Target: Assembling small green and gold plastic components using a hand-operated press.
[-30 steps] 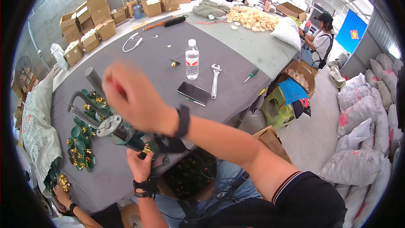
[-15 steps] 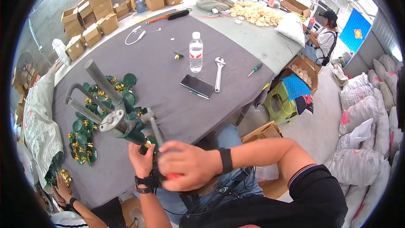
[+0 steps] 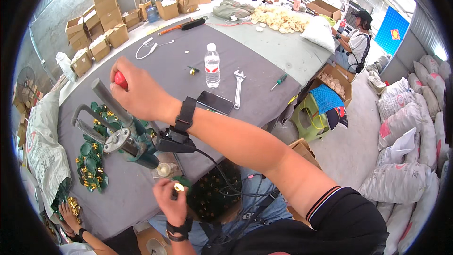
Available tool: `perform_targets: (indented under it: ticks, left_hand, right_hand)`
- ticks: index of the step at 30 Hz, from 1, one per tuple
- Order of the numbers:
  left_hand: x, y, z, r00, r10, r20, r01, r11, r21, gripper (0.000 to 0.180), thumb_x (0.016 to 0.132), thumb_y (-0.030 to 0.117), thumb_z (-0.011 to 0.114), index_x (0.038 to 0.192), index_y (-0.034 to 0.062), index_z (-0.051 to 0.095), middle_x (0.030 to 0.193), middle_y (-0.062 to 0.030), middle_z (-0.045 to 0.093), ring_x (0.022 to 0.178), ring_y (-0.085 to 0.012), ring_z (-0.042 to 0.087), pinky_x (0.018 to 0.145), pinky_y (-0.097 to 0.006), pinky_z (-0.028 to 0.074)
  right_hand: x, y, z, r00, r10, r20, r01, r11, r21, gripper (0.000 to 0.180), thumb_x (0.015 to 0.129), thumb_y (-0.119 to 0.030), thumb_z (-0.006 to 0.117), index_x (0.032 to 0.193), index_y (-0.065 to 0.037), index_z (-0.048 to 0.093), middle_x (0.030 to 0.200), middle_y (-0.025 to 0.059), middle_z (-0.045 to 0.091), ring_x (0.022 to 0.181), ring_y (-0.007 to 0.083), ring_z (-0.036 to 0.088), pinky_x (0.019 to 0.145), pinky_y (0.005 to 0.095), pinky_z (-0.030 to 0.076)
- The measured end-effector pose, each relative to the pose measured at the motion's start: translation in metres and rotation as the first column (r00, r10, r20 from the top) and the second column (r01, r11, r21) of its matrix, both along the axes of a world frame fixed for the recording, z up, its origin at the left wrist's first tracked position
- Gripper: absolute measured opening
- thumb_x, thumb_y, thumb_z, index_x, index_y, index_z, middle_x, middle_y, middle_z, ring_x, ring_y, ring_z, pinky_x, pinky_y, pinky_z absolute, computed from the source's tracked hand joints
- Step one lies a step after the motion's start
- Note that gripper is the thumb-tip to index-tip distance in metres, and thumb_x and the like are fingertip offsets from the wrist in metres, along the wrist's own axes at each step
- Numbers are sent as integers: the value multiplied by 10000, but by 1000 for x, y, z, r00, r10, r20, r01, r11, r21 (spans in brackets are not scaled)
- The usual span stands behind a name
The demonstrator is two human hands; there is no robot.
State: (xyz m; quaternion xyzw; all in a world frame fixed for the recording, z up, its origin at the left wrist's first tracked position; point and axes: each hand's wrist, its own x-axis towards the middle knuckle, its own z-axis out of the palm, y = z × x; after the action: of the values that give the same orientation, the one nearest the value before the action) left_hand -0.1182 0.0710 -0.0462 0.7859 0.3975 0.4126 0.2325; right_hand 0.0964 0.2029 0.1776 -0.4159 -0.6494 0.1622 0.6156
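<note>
My right hand (image 3: 137,95) is closed around the red knob (image 3: 120,80) of a grey lever on a green hand press (image 3: 125,139) standing on the grey table (image 3: 179,61). A black band with a small device sits on that wrist. My left hand (image 3: 171,200) is at the table's near edge, just below the press, pinching a small brass piece on a green cap (image 3: 178,188). Green caps and brass pieces (image 3: 92,167) lie heaped to the left of the press.
A water bottle (image 3: 212,66), a black phone (image 3: 214,102), a wrench (image 3: 238,87) and a screwdriver (image 3: 279,81) lie on the table. Cardboard boxes (image 3: 101,23) line the far edge. Another person's hand (image 3: 68,215) holds brass pieces at lower left. White sacks (image 3: 410,118) are piled at right.
My right hand, which was down beside my left hand half a second ago, has risen back to the lever's red knob. My left hand stays at the table edge with its piece.
</note>
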Motion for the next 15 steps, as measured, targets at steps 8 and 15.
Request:
perform_targets:
  ticks: [8,15]
  left_hand:
    - [11,-39,-10,937,-271,-220,262,962,-69,422,736,-99,754,1142,15,745,1295,-204,651,1261,-438,609,1096,-504,500]
    - [-19,21,1,985,-170,-23,171,975,139,307,828,-73,763,1106,57,738,1234,-165,689,1154,-398,657,992,-466,543]
  right_hand:
    - [-18,7,-7,996,72,-58,-73,997,-7,190,996,-144,628,1106,-22,533,936,209,669,877,390,674,818,455,540]
    - [9,-1,-3,974,-189,123,183,981,59,128,1085,-196,596,1121,-73,603,792,16,581,633,100,566,516,281,458]
